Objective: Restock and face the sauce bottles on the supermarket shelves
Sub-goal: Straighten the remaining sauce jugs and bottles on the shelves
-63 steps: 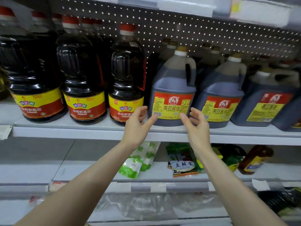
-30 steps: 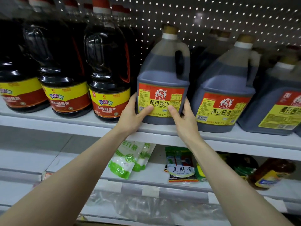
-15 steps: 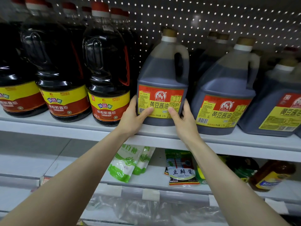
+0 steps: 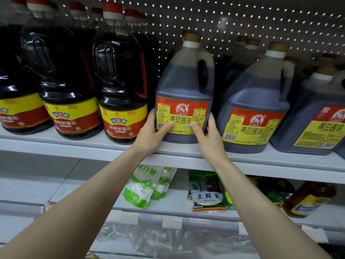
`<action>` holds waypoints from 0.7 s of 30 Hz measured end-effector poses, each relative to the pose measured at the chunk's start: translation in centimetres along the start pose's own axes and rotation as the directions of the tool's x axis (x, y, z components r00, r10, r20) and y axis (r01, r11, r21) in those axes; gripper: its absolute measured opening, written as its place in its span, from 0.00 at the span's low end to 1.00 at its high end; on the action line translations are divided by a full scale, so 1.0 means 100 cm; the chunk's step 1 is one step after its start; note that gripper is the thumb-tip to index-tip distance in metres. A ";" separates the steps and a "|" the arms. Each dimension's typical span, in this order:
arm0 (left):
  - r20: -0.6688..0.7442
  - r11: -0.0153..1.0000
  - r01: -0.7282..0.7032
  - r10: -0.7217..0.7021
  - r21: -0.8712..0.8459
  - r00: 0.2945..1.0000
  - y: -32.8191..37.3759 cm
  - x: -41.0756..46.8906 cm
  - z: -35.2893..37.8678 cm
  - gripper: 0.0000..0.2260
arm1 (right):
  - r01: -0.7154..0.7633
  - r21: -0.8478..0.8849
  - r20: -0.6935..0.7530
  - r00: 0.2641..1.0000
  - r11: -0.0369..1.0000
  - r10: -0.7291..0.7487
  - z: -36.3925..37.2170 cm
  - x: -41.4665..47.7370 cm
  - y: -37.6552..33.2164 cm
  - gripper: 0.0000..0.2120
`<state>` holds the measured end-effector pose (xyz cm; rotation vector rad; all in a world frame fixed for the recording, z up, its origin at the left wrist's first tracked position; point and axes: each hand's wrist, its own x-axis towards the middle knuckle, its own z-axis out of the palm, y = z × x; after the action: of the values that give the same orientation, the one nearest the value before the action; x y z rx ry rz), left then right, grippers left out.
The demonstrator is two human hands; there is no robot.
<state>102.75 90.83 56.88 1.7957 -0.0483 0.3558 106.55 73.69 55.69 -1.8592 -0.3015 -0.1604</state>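
Observation:
A grey soy sauce jug [image 4: 183,85] with a gold cap and a red and yellow label stands upright on the upper white shelf [image 4: 74,148]. My left hand [image 4: 151,135] grips its lower left side, thumb on the label. My right hand [image 4: 209,136] grips its lower right side, thumb also on the label. The label faces me. Two matching jugs [image 4: 255,101] stand to its right. Dark round soy sauce bottles [image 4: 119,77] with red caps stand to its left, labels forward.
More jugs and bottles stand in rows behind the front ones, against a perforated back panel [image 4: 242,19]. On the lower shelf lie green and white sugar bags [image 4: 141,186], a soybean paste packet [image 4: 206,193] and a tipped brown bottle [image 4: 308,199]. Clear plastic wrap sits below.
Both hands went from open in front of the jug to gripping its lower sides. The jug now sits with its label squarely forward. My view moved closer.

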 end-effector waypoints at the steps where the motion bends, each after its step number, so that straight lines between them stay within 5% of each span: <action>1: -0.005 1.000 -0.002 0.002 0.001 1.000 0.000 0.000 0.000 0.23 | -0.001 0.000 -0.001 1.000 1.000 0.001 0.000 0.000 0.000 0.34; 21: -0.147 0.998 0.029 -0.022 0.046 0.989 0.017 -0.026 0.005 0.25 | -0.045 0.160 -0.030 0.998 0.986 0.051 -0.023 -0.039 -0.029 0.29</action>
<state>99.98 89.50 57.63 1.8115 0.0876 0.4733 102.10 71.85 58.05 -1.7022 -0.2387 -0.1309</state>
